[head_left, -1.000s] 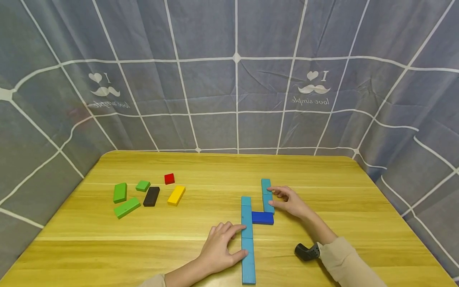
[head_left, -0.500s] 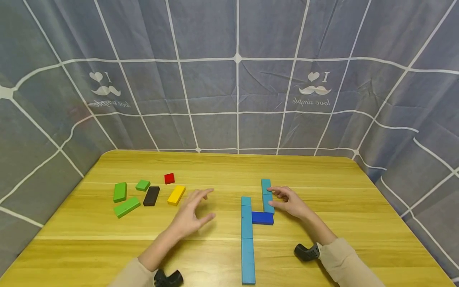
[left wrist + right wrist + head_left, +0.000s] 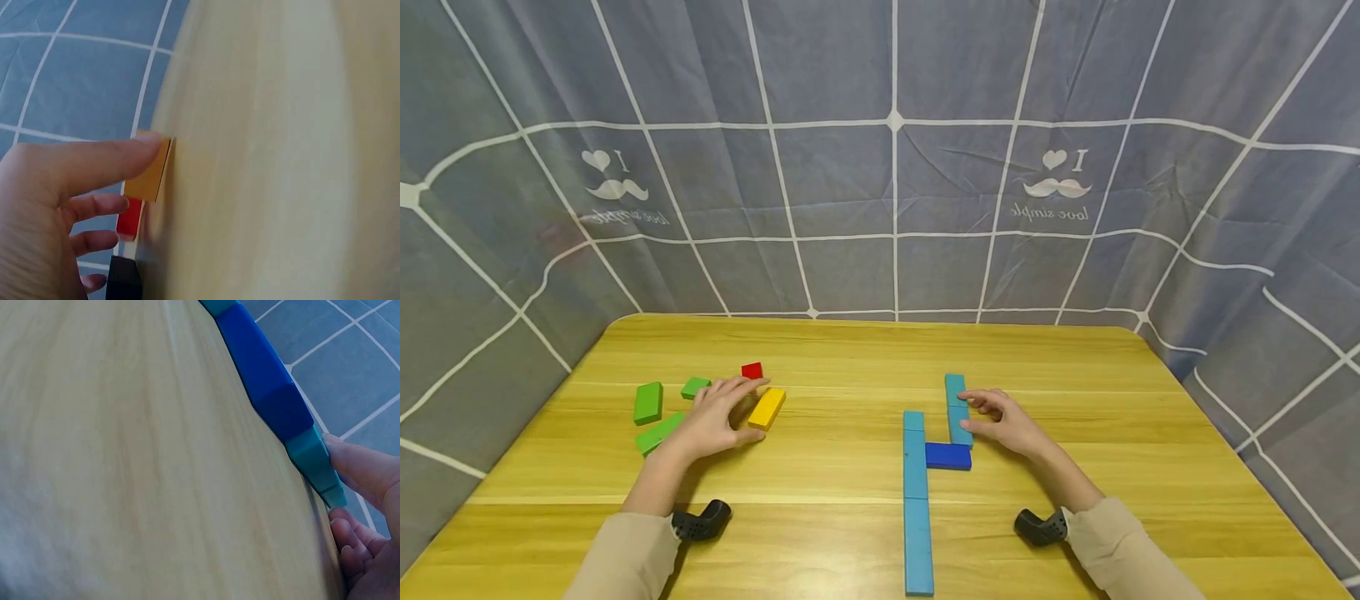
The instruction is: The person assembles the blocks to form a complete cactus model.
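Observation:
My left hand (image 3: 707, 427) is over the blocks on the table's left, thumb and forefinger spread on either side of a yellow block (image 3: 767, 409). In the left wrist view the thumb overlaps that yellow block (image 3: 145, 180); a red block (image 3: 129, 219) and a black block (image 3: 123, 278) lie beyond it. The hand hides the black block from the head view. My right hand (image 3: 1006, 427) rests with thumb and fingertips along the right side of two light blue blocks (image 3: 956, 390) set end to end. A dark blue block (image 3: 948, 456) joins their lower end to a light blue column (image 3: 917, 542).
Green blocks lie left of my left hand: one upright-looking (image 3: 648, 403), one long (image 3: 657, 433), one small (image 3: 696, 387). A black wrist device sits by each sleeve. The wooden table (image 3: 820, 533) ends at a grey checked curtain (image 3: 835, 183).
My left hand has left the light blue column and moved left across the table to the yellow block. The right hand and the joined blue blocks have stayed put.

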`<action>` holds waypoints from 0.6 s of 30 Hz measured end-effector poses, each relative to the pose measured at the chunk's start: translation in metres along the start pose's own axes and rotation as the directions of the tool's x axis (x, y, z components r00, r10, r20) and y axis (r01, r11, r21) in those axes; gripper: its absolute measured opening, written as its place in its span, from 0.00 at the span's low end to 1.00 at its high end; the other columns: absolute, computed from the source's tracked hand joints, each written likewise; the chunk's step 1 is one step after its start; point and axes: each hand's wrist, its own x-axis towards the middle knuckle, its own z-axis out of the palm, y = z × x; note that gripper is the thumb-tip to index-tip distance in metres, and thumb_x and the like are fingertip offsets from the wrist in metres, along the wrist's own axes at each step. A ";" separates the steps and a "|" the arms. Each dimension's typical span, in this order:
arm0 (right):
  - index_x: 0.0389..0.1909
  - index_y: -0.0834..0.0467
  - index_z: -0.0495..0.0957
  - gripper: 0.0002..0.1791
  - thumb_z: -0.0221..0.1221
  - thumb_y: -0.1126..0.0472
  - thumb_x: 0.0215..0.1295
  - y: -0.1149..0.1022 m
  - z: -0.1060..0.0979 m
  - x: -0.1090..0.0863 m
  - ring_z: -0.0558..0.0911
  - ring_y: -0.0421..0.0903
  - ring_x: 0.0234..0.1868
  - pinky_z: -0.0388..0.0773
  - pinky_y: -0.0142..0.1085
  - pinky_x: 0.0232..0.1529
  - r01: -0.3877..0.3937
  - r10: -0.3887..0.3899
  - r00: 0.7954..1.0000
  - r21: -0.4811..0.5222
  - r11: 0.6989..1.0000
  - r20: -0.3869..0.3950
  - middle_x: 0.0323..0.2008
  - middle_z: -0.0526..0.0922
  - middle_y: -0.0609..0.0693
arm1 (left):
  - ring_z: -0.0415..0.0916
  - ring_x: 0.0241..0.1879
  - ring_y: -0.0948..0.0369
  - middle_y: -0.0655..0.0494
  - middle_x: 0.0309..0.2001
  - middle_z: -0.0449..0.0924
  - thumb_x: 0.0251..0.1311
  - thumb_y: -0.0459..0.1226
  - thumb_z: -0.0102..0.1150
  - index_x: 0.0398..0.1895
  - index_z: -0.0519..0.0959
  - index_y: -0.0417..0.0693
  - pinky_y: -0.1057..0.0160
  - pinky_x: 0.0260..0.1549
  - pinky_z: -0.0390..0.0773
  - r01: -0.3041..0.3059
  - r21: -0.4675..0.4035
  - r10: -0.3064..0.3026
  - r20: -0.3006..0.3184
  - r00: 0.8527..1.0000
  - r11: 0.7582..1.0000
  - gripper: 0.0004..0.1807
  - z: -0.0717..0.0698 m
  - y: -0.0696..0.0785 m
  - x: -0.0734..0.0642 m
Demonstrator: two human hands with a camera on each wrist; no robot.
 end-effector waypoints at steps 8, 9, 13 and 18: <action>0.56 0.70 0.68 0.23 0.58 0.68 0.59 0.002 0.000 0.000 0.67 0.58 0.46 0.65 0.47 0.46 0.016 -0.016 1.000 -0.007 1.000 -0.001 0.48 0.68 0.66 | 0.59 0.52 0.44 0.37 0.60 0.62 0.47 0.44 0.66 0.63 0.65 0.45 0.46 0.43 0.52 -0.002 0.023 0.000 0.055 0.999 1.000 0.37 -0.003 -0.005 0.005; 0.56 0.70 0.68 0.23 0.58 0.68 0.59 0.002 0.000 0.000 0.67 0.57 0.46 0.65 0.46 0.46 0.018 -0.018 1.000 -0.009 1.000 0.000 0.48 0.68 0.66 | 0.59 0.52 0.44 0.38 0.60 0.63 0.47 0.44 0.66 0.62 0.66 0.45 0.47 0.43 0.52 0.001 0.023 -0.002 0.060 0.998 1.000 0.37 -0.003 -0.005 0.006; 0.56 0.70 0.68 0.24 0.58 0.68 0.59 0.002 -0.001 0.000 0.67 0.58 0.46 0.64 0.47 0.46 0.022 -0.022 1.000 -0.009 1.000 0.001 0.48 0.68 0.66 | 0.59 0.52 0.44 0.39 0.59 0.64 0.46 0.46 0.67 0.61 0.67 0.46 0.48 0.42 0.51 0.011 0.011 -0.011 0.064 0.998 1.000 0.36 -0.004 -0.006 0.007; 0.56 0.70 0.68 0.24 0.58 0.68 0.59 0.001 -0.001 0.000 0.66 0.58 0.46 0.64 0.47 0.46 0.012 -0.012 1.000 -0.005 1.000 0.004 0.48 0.68 0.66 | 0.58 0.55 0.42 0.40 0.56 0.67 0.44 0.46 0.69 0.59 0.69 0.46 0.46 0.44 0.51 0.018 -0.010 -0.017 0.034 0.999 1.000 0.36 -0.002 -0.006 0.008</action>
